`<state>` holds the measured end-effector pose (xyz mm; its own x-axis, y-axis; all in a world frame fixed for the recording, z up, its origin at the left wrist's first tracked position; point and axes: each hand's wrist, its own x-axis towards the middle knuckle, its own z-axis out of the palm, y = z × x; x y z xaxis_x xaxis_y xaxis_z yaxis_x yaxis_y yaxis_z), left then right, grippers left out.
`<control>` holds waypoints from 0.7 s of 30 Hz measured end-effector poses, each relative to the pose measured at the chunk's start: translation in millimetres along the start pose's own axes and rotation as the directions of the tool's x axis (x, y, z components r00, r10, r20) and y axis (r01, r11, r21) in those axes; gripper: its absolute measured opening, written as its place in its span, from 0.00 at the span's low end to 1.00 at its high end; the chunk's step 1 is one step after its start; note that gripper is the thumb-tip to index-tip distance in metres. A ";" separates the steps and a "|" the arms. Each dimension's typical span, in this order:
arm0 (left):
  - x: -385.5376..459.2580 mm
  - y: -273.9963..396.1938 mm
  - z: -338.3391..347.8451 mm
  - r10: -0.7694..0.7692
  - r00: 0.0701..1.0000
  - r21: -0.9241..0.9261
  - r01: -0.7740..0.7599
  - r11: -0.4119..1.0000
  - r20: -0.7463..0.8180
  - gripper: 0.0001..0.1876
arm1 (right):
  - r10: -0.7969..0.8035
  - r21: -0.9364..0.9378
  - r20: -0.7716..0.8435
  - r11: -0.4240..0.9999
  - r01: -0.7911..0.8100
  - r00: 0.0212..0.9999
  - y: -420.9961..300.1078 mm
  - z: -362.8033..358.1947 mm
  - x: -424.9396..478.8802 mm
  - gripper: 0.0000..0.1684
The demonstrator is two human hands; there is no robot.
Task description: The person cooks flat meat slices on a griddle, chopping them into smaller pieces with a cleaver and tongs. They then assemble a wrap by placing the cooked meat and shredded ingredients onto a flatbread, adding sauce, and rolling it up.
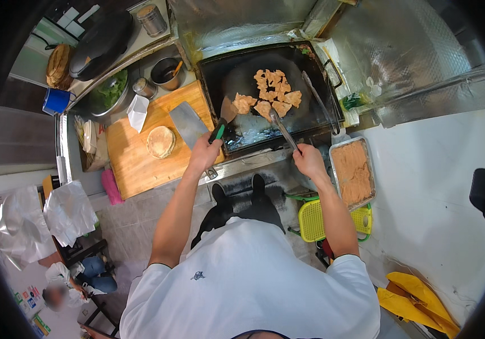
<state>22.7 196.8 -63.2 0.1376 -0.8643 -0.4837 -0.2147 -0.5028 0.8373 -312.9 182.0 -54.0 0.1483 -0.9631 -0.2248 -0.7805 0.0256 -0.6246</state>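
My left hand [205,151] grips the black and green handle of a scraper [227,111], whose blade touches the left edge of a piece of meat on the black griddle [242,133]. In my right hand [310,160] is a pair of metal tongs [284,130], their tips against one of the lower pieces. Several pieces of pale-brown meat [273,87] lie in a cluster on the griddle's middle. A cleaver [189,123] rests on the wooden cutting board [136,178], its handle end passing under my left wrist. Beside it sits a round flatbread [161,142].
A second pair of tongs [320,101] lies along the griddle's right side. A metal tray of minced meat [354,171] stands right, over a yellow-green chair [310,222]. Behind the board are a white paper bag [137,112], a bowl of greens [113,91] and a dark pot [164,76]. A person [77,279] sits lower left.
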 end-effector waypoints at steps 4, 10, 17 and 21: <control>-6.6 -3.8 -13.9 -0.008 1.000 -0.070 0.007 0.998 -0.014 0.17 | 0.011 0.173 0.028 0.985 -0.016 1.000 -38.0 -18.4 15.5 0.13; -24.0 10.2 -19.4 -0.010 1.000 -0.128 0.008 0.992 -0.012 0.15 | -0.060 0.085 0.058 0.995 0.055 0.997 -48.3 9.4 46.5 0.15; -31.7 3.6 -19.5 -0.039 0.999 -0.177 0.036 0.984 -0.011 0.14 | 0.164 0.055 0.021 0.985 -0.165 0.986 -20.2 5.8 9.5 0.16; -29.0 7.4 -14.1 -0.025 1.000 -0.186 0.025 0.982 0.001 0.16 | 0.191 -0.059 -0.091 0.979 -0.197 0.977 24.3 2.7 1.9 0.16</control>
<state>30.8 218.3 -39.4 0.1424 -0.8516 -0.5046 -0.0277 -0.5130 0.8580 -329.9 181.6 -71.6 -0.0592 -0.9607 -0.2712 -0.8289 0.1987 -0.5229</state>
